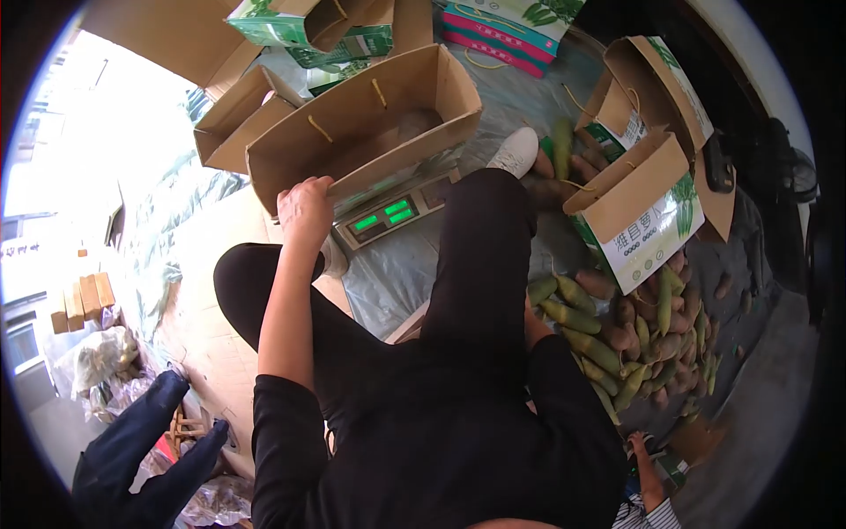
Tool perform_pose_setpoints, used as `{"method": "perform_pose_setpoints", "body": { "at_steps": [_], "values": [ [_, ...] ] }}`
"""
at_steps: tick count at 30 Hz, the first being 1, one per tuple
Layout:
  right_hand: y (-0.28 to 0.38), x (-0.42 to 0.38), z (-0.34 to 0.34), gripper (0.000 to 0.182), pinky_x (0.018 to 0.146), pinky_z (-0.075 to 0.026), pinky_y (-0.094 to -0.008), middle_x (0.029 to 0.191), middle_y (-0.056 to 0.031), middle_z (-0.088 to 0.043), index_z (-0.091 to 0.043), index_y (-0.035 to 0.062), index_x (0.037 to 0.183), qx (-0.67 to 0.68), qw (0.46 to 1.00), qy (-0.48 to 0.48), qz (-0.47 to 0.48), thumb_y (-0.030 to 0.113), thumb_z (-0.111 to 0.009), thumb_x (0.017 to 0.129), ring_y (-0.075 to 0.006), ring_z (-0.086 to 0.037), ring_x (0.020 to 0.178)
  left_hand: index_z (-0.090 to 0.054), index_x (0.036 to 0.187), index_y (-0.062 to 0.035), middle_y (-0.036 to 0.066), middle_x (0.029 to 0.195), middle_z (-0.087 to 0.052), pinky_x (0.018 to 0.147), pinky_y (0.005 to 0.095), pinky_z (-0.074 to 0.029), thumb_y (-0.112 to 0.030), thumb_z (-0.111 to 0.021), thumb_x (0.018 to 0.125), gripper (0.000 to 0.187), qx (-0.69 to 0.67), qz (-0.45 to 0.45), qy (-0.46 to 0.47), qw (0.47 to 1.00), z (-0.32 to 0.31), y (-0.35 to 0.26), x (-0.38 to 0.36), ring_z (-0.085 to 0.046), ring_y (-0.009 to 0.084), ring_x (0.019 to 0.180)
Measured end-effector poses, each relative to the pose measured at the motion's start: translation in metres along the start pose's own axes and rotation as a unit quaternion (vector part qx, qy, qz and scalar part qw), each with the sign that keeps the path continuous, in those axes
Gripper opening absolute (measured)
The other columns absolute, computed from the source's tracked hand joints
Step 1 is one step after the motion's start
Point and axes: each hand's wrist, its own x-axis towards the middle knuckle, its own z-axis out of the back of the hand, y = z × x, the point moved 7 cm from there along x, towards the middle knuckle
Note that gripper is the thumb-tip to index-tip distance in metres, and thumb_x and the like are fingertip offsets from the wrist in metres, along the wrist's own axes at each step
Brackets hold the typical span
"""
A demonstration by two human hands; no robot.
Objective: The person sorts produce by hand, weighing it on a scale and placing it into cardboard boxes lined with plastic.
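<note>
Now, left hand (304,207): clamped on rim of one open carton (361,123), far left.
Scale (392,212): one, under carton.
Right hand: hidden.

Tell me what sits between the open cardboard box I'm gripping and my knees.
A weighing scale with a lit green display lies there, partly under the box that the left hand grips, in the head view.

Bamboo shoot pile (634,344), printed green cartons (502,26)
</note>
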Motion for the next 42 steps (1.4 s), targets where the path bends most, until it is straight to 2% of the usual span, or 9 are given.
{"method": "perform_pose_setpoints", "body": {
  "at_steps": [7, 11, 15, 24, 26, 28, 32, 36, 42],
  "values": [
    [0.063, 0.003, 0.114, 0.045, 0.077, -0.041, -0.0404, 0.103, -0.0011, -0.054, -0.054, 0.0215, 0.114, -0.388, 0.915, 0.09, -0.058, 0.023, -0.066, 0.07, -0.0187, -0.046, 0.104, -0.064, 0.102, -0.0134, 0.007, 0.097, -0.064, 0.083, 0.0397, -0.041, -0.008, -0.059, 0.073, 0.03, -0.002, 0.003, 0.021, 1.0, 0.001, 0.001, 0.001, -0.059, 0.0252, 0.096],
    [0.061, 0.012, 0.204, 0.055, 0.083, -0.043, -0.0413, 0.104, -0.0049, -0.057, -0.049, 0.0085, 0.114, -0.088, 0.972, -0.104, -0.19, 0.015, -0.071, 0.064, -0.0251, -0.052, 0.103, -0.064, 0.101, -0.0136, 0.007, 0.095, -0.064, 0.082, 0.0399, -0.042, -0.009, -0.059, 0.073, 0.029, -0.001, -0.005, 0.019, 1.0, -0.001, 0.002, 0.0, -0.059, 0.025, 0.095],
    [0.031, 0.022, 0.255, 0.053, 0.086, -0.044, -0.0316, 0.102, -0.0076, -0.058, -0.046, 0.002, 0.114, 0.295, 0.905, -0.261, -0.158, 0.003, -0.071, 0.066, -0.0208, -0.053, 0.104, -0.065, 0.1, -0.0148, 0.006, 0.094, -0.064, 0.081, 0.0399, -0.042, -0.008, -0.057, 0.073, 0.029, 0.003, -0.006, 0.022, 1.0, 0.003, 0.0, -0.001, -0.06, 0.0252, 0.093],
    [0.238, 0.067, 0.466, 0.05, 0.088, -0.044, -0.03, 0.109, -0.0105, -0.052, -0.04, -0.0003, 0.118, 0.342, 0.864, -0.369, 0.035, 0.002, -0.066, 0.076, -0.0192, -0.053, 0.102, -0.065, 0.088, -0.0161, 0.005, 0.084, -0.063, 0.076, 0.0401, -0.041, -0.005, -0.056, 0.074, 0.02, 0.002, -0.022, -0.019, 1.0, -0.002, 0.002, -0.001, -0.061, 0.0236, 0.088],
    [0.285, 0.08, 0.496, 0.047, 0.087, -0.044, -0.0292, 0.109, -0.0102, -0.052, -0.042, -0.0003, 0.117, 0.329, 0.851, -0.386, 0.133, 0.002, -0.066, 0.076, -0.0184, -0.054, 0.101, -0.065, 0.087, -0.016, 0.006, 0.083, -0.063, 0.075, 0.0399, -0.041, -0.004, -0.055, 0.073, 0.021, 0.0, -0.023, -0.026, 0.999, -0.001, 0.001, -0.002, -0.061, 0.0236, 0.087],
    [0.321, 0.102, 0.505, 0.048, 0.086, -0.045, -0.0294, 0.109, -0.0099, -0.053, -0.044, -0.0006, 0.116, 0.368, 0.84, -0.363, 0.165, 0.004, -0.068, 0.075, -0.0177, -0.054, 0.1, -0.065, 0.086, -0.0159, 0.006, 0.082, -0.063, 0.075, 0.0397, -0.041, -0.002, -0.053, 0.072, 0.023, -0.003, -0.026, -0.033, 0.999, 0.0, 0.0, -0.003, -0.061, 0.0237, 0.086],
    [0.39, 0.159, 0.481, 0.054, 0.081, -0.046, -0.0302, 0.105, -0.009, -0.056, -0.044, 0.0046, 0.119, 0.285, 0.893, -0.262, 0.231, 0.01, -0.07, 0.071, -0.017, -0.056, 0.096, -0.065, 0.085, -0.016, 0.005, 0.081, -0.063, 0.075, 0.0396, -0.041, -0.003, -0.053, 0.073, 0.022, 0.001, -0.023, -0.031, 0.999, -0.002, 0.001, -0.003, -0.061, 0.0235, 0.086],
    [0.426, 0.224, 0.402, 0.06, 0.08, -0.047, -0.0374, 0.104, -0.0161, -0.059, -0.046, 0.0084, 0.114, 0.115, 0.948, -0.2, 0.22, 0.025, -0.074, 0.063, -0.0292, -0.06, 0.094, -0.065, 0.085, -0.0162, 0.005, 0.081, -0.063, 0.074, 0.0393, -0.041, -0.003, -0.052, 0.074, 0.022, -0.006, -0.03, -0.044, 0.999, 0.0, 0.001, -0.004, -0.061, 0.0234, 0.085],
    [0.448, 0.254, 0.298, 0.058, 0.089, -0.045, -0.0394, 0.113, -0.018, -0.056, -0.045, 0.0075, 0.111, 0.096, 0.994, -0.057, 0.013, 0.027, -0.073, 0.065, -0.0325, -0.056, 0.104, -0.066, 0.086, -0.0156, 0.006, 0.083, -0.064, 0.076, 0.0396, -0.042, -0.004, -0.051, 0.075, 0.021, 0.018, -0.019, -0.017, 1.0, 0.003, -0.002, -0.004, -0.062, 0.0235, 0.087]
  ]
}}
